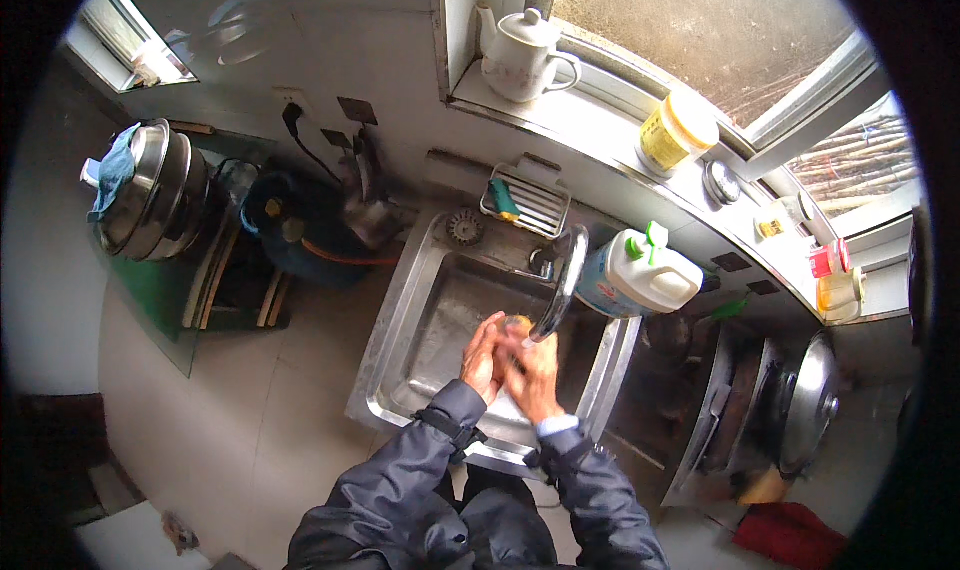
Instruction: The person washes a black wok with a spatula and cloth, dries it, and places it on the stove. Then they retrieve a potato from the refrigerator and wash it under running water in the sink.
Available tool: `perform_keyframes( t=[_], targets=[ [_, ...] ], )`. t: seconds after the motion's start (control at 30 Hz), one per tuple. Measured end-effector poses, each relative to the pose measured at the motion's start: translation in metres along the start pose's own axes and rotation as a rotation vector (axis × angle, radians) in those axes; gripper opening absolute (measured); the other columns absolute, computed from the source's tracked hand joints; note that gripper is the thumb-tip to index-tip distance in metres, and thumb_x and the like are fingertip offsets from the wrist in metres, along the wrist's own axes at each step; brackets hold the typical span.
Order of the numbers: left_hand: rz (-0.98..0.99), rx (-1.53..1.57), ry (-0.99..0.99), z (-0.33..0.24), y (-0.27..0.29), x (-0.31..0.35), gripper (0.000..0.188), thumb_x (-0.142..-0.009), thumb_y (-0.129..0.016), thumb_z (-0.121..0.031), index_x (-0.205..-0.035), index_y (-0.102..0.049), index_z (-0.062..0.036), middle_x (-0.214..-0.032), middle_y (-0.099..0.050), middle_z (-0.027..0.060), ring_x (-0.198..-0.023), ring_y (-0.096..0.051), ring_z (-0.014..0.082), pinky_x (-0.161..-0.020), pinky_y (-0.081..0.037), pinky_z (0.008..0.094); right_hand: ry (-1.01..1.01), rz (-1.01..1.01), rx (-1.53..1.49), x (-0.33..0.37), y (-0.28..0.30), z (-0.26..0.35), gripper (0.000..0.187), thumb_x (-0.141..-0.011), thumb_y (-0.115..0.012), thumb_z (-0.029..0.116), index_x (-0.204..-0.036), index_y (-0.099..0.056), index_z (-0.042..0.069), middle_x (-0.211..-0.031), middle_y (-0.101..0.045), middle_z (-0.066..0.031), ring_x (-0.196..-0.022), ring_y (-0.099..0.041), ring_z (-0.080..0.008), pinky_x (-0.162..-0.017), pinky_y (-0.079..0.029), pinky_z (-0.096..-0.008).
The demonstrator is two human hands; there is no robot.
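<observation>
Both hands are together under the curved metal faucet (566,288), over the stainless steel sink (450,305). My left hand (482,362) is cupped, its palm turned toward the other hand. Pressed close against it, my right hand (538,378) is partly smeared by motion. Between their fingertips shows a small yellow-orange thing (517,324), too blurred and covered to name. The faucet's spout hides part of the right fingers.
A wire rack (528,202) with a green and yellow sponge (503,200) stands behind the sink. Right of the faucet is a white jug (645,273). A teapot (525,58) and a yellow-labelled jar (675,135) stand on the windowsill. Metal bowls (150,195) are stacked at left.
</observation>
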State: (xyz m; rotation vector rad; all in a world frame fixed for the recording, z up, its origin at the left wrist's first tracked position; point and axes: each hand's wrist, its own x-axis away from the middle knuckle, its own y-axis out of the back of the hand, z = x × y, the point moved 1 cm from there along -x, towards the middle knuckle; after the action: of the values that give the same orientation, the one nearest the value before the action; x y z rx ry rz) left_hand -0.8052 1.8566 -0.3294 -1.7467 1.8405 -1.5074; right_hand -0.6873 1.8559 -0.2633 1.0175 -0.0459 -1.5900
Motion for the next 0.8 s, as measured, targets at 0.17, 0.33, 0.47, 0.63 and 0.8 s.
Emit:
perform_keyframes(
  t=[0.17,0.33,0.47,0.63,0.8],
  targets=[
    [-0.054,0.263,0.144,-0.005,-0.003,-0.001,0.050,-0.110,-0.044,-0.049,-0.148,-0.050,-0.0169,-0.142,-0.061,0.0060,-0.128,-0.061,0.0251,-0.110,-0.049,0.0480,-0.466,-0.059,-0.171,0.003,0.000,-0.001,0.023,-0.090,-0.073,0.008,-0.112,-0.075,0.005,-0.120,-0.071,-0.0146,-0.113,-0.064,-0.0350,-0.096,-0.051,-0.0434],
    [-0.007,0.257,0.247,-0.004,-0.008,-0.002,0.055,-0.103,-0.053,-0.060,-0.140,-0.056,-0.0201,-0.136,-0.064,0.0044,-0.124,-0.061,0.0244,-0.106,-0.049,0.0454,-0.209,-0.003,-0.014,0.014,0.001,-0.005,0.028,-0.089,-0.074,0.007,-0.116,-0.074,0.004,-0.125,-0.068,-0.0168,-0.118,-0.062,-0.0350,-0.100,-0.050,-0.0431],
    [-0.078,0.282,0.251,0.000,-0.008,-0.003,0.049,-0.100,-0.066,-0.052,-0.133,-0.061,-0.0165,-0.125,-0.066,0.0041,-0.116,-0.064,0.0235,-0.103,-0.052,0.0416,-0.557,-0.064,-0.352,0.014,0.001,-0.008,0.028,-0.088,-0.072,0.008,-0.116,-0.076,0.007,-0.123,-0.068,-0.0163,-0.119,-0.061,-0.0363,-0.100,-0.050,-0.0444],
    [-0.051,0.170,0.157,0.001,-0.006,-0.007,0.047,-0.104,-0.060,-0.048,-0.135,-0.060,-0.0124,-0.123,-0.069,0.0050,-0.113,-0.067,0.0217,-0.098,-0.056,0.0394,-0.316,-0.051,-0.117,0.008,0.007,0.003,0.026,-0.083,-0.077,0.009,-0.108,-0.076,0.006,-0.118,-0.062,-0.0170,-0.108,-0.061,-0.0355,-0.094,-0.051,-0.0435],
    [0.033,0.210,0.140,0.004,-0.005,-0.006,0.047,-0.107,-0.055,-0.046,-0.142,-0.056,-0.0152,-0.135,-0.065,0.0036,-0.124,-0.063,0.0227,-0.110,-0.048,0.0450,-0.603,-0.080,-0.260,0.007,0.002,-0.013,0.018,-0.091,-0.073,0.010,-0.107,-0.076,0.003,-0.108,-0.062,-0.0147,-0.099,-0.066,-0.0326,-0.087,-0.054,-0.0389]
  ],
)
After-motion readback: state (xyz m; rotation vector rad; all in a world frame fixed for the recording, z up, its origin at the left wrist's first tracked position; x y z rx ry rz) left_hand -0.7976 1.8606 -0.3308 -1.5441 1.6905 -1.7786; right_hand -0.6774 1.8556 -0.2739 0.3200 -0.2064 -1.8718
